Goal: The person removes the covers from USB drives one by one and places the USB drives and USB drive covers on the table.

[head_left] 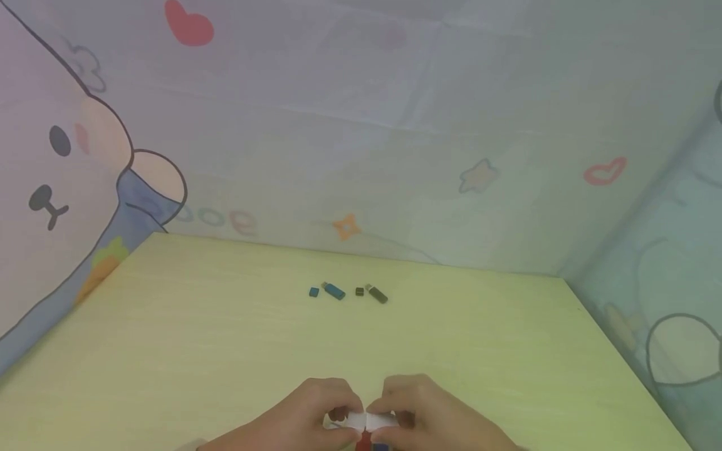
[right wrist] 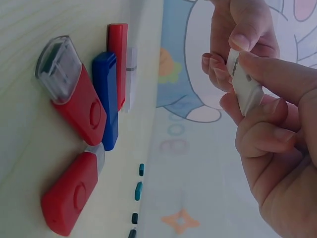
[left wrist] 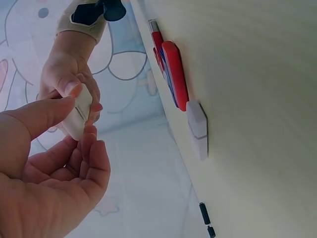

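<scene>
Between both hands, above the table's near edge, is a white USB stick (head_left: 380, 422) with a thin seam across its middle. My left hand (head_left: 321, 410) pinches its left end between thumb and fingers. The right end is pinched by my right hand (head_left: 420, 407). In the left wrist view the stick (left wrist: 77, 116) is tilted, and fingers partly cover it. Below the hands lie red USB sticks (right wrist: 81, 119), one with a clear cap, and a blue stick (right wrist: 105, 99). Another white stick (left wrist: 198, 129) lies by a red one (left wrist: 176, 74).
Farther back on the pale yellow table (head_left: 225, 338) lie an uncapped blue USB stick (head_left: 334, 291) beside its blue cap (head_left: 313, 292), and an uncapped black stick (head_left: 377, 294) beside its black cap (head_left: 359, 291). A printed curtain (head_left: 338, 125) hangs behind the table.
</scene>
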Demonstrator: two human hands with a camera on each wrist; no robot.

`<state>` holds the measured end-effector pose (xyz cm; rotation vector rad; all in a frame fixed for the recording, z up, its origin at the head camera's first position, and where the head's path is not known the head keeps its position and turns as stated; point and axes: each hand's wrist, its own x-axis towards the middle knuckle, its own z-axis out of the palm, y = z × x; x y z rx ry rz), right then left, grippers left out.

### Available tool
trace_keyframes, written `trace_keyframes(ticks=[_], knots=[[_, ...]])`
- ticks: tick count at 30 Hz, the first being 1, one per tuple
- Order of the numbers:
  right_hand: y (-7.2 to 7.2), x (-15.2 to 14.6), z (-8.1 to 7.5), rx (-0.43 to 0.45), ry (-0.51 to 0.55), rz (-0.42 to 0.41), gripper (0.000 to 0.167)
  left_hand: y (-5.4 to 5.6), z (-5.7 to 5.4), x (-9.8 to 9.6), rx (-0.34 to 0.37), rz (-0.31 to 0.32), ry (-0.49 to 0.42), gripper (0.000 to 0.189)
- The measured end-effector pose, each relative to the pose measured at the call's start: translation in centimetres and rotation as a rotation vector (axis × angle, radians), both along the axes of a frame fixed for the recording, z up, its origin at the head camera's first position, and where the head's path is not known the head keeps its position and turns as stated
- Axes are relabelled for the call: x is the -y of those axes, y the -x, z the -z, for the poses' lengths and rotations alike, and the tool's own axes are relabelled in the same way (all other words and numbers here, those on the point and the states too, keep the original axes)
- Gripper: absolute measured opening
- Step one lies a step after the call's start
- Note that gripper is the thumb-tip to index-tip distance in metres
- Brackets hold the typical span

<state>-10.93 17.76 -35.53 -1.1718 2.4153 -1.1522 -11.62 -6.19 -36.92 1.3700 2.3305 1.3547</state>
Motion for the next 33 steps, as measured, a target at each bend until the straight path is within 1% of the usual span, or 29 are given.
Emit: trace_keyframes(ticks=[2,5,8,11,13,18,22,27,33], knots=[[0.1,-0.1,-0.1,-0.008,-0.007,0.008,0.018,0.0,-0.1,0.0,-0.026,-0.002,-0.008,0.009],[0.3,-0.3,-0.3,-0.052,-0.021,0.008,0.015,0.2,-0.4,-0.2,-0.058,-0.029,0.008,0.008],[0.8,-0.7,-0.7,-0.105,-0.049,0.013,0.016,0.5,-0.9,-0.3,-0.044,-0.058,0.039,0.006],[1.4,-1.1,-1.3,-0.141,-0.068,0.031,0.017,1.0,-1.6,-0.4,-0.032,-0.082,0.067,0.007],[1.8,-1.5,-1.7,-0.172,-0.066,0.04,0.016,1.5,-2.1,-0.6,-0.058,-0.09,0.083,0.009],[3.0,-2.6,-2.8,-0.239,-0.04,0.094,0.014,2.9,-3.6,-1.0,-0.146,-0.114,0.101,0.01],[4.0,-3.6,-3.6,-0.283,-0.003,0.142,0.012,4.4,-4.7,-1.7,-0.18,-0.131,0.113,0.011],[5.2,-4.5,-4.6,-0.295,-0.003,0.237,0.013,6.1,-5.8,-2.8,-0.182,-0.157,0.151,0.014],[6.8,-5.1,-5.3,-0.302,-0.042,0.35,0.013,7.8,-6.8,-3.8,-0.171,-0.184,0.152,0.014]])
